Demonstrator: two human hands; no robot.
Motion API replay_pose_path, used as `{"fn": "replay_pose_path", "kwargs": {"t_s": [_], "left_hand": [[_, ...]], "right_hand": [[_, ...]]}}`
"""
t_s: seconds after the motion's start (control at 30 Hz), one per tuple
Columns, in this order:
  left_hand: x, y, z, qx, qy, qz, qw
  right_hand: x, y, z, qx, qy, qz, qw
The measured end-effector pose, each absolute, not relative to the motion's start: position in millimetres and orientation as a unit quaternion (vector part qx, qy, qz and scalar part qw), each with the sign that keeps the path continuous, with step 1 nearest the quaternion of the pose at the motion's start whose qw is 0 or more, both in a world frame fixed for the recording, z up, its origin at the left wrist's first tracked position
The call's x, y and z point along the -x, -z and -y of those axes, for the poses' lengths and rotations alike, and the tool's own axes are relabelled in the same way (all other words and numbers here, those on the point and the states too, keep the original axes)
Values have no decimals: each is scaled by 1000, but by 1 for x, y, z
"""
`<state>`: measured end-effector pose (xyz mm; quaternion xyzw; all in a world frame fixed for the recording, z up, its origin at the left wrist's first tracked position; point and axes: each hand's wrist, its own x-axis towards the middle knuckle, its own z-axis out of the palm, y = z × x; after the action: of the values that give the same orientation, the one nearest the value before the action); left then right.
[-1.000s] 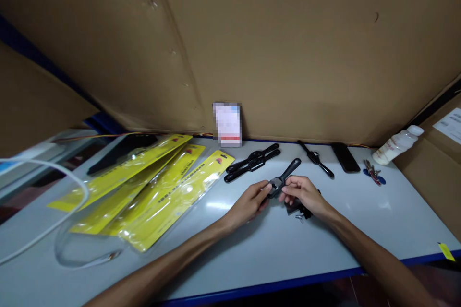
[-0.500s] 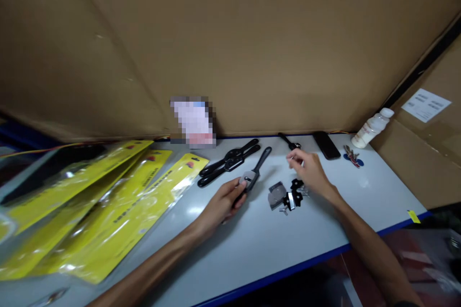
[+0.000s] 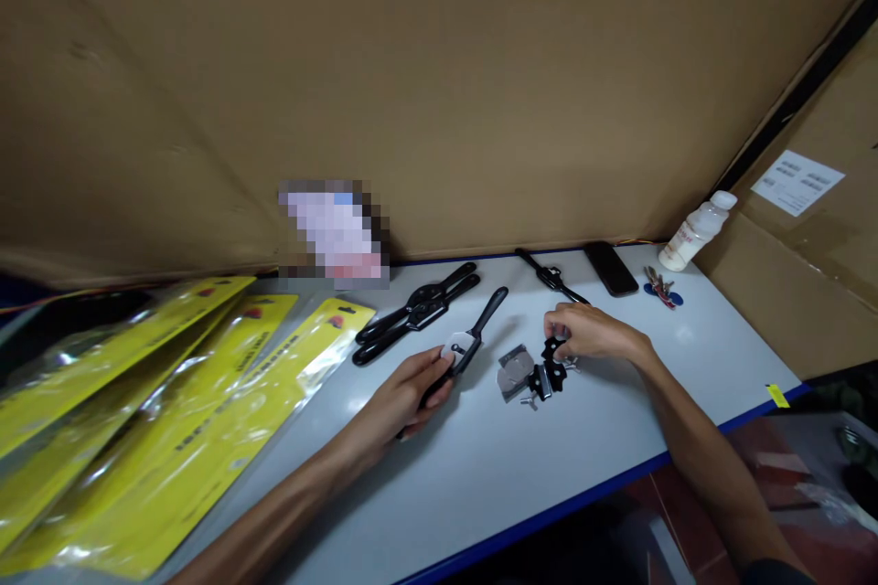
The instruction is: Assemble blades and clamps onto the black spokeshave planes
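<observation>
My left hand (image 3: 425,384) is closed round a black spokeshave (image 3: 489,314), tilted up above the table. A grey blade (image 3: 455,345) lies on the spokeshave's middle, with my left thumb against it. My right hand (image 3: 583,329) reaches down with curled fingers, the tips pinching a black lever cap (image 3: 551,348) at the edge of a small pile. Beside it lie other black caps (image 3: 552,380), a stack of grey blades (image 3: 514,371) and small thumbscrews (image 3: 529,402). Part of the cap is hidden behind my right fingers.
Two black spokeshaves (image 3: 415,314) lie behind my left hand, another (image 3: 549,276) behind my right. Yellow blister packs (image 3: 261,402) cover the left side. A phone (image 3: 612,269), keys (image 3: 661,287) and a bottle (image 3: 696,233) stand toward the back right. Cardboard (image 3: 480,91) rises behind.
My right hand has come down to the small parts and its fingers have closed at a black cap. My left hand still holds the spokeshave and blade. The camera view has shifted slightly.
</observation>
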<state>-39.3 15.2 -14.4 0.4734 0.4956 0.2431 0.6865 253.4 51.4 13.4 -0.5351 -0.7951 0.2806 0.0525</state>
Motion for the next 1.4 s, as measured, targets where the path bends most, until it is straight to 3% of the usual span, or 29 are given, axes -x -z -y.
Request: {"fn": "replay_pose_path", "kwargs": {"t_s": [0.53, 0.7, 0.87, 1.03, 1.4], "left_hand": [[36, 16, -13, -517, -230, -487, 666], [36, 17, -13, -529, -225, -486, 658], [32, 19, -14, -568, -209, -473, 640], [30, 21, -14, -579, -203, -466, 638], [33, 22, -14, -576, -170, -468, 648]], "right_hand": [[-258, -4, -61, 528, -299, 789, 91], [-261, -14, -62, 492, -355, 786, 114], [-240, -40, -44, 426, -407, 779, 213], [-196, -31, -23, 435, -406, 752, 284], [-162, -4, -20, 428, -324, 796, 280]]}}
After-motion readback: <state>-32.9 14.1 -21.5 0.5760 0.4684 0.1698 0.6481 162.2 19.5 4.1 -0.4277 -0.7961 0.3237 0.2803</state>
